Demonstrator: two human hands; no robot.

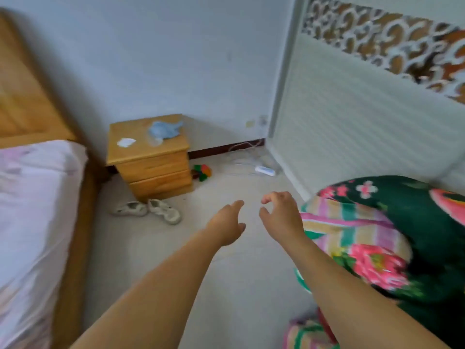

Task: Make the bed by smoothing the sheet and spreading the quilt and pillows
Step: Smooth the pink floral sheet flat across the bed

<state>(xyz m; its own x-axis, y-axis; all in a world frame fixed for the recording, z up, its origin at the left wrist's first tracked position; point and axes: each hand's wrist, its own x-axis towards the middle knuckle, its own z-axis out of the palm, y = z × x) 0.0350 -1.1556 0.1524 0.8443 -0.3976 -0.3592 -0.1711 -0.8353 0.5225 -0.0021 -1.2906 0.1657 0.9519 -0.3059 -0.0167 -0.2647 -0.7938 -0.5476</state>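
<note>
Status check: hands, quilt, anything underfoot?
Left hand open, empty, over floor. Right hand open, fingers loosely curled, beside the quilt, no grip yet. Quilt bunched at bed edge. Sandals lie ahead by the nightstand.

Soft, even daylight; blurred, wide-angle view.
No glare or hard shadows, only faint shade under the nightstand (151, 157). Motion blur smears the quilt (392, 238) at right and the headboard (377, 102); straight edges bend near the frame's borders.
</note>
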